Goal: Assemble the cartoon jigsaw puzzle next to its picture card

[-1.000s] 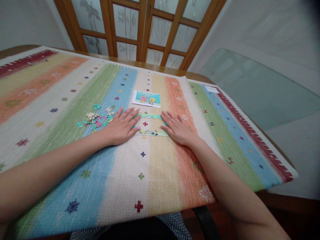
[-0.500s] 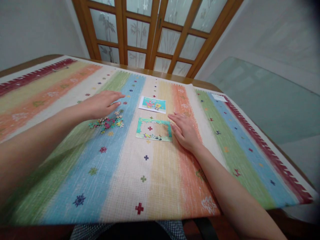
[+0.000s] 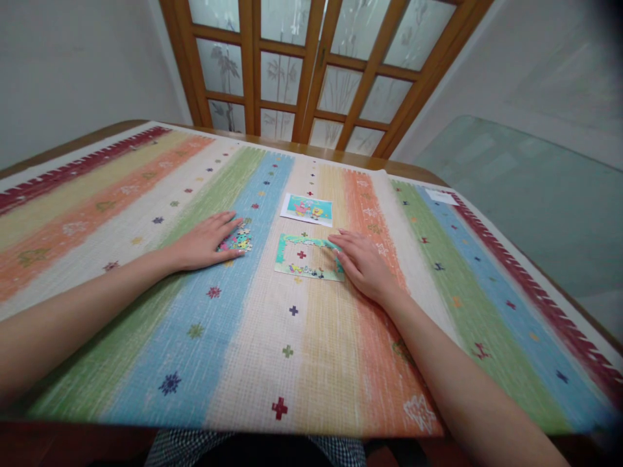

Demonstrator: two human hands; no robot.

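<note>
My left hand [image 3: 209, 241] lies low on the cloth with its fingers spread around a small heap of jigsaw pieces [image 3: 239, 240]. Part of the heap is hidden under the palm. My right hand [image 3: 363, 263] rests at the right end of a puzzle frame [image 3: 281, 259], its fingers apart and its fingertips over the frame's right edge. This frame is a rectangle of joined border pieces, and the cloth shows through its middle. Just beyond it lies a cartoon picture card [image 3: 309, 209] with a white margin, touched by neither hand.
A striped tablecloth [image 3: 253, 363] covers the table, whose wooden edge [image 3: 423, 172] shows at the back. A small white paper [image 3: 442, 197] lies at the far right. Wooden doors with glass panes [image 3: 302, 78] stand behind the table.
My left hand has come down from above the heap to its left side, and the pieces now sit within its fingers. My right hand stays by the frame. The view has shifted slightly.
</note>
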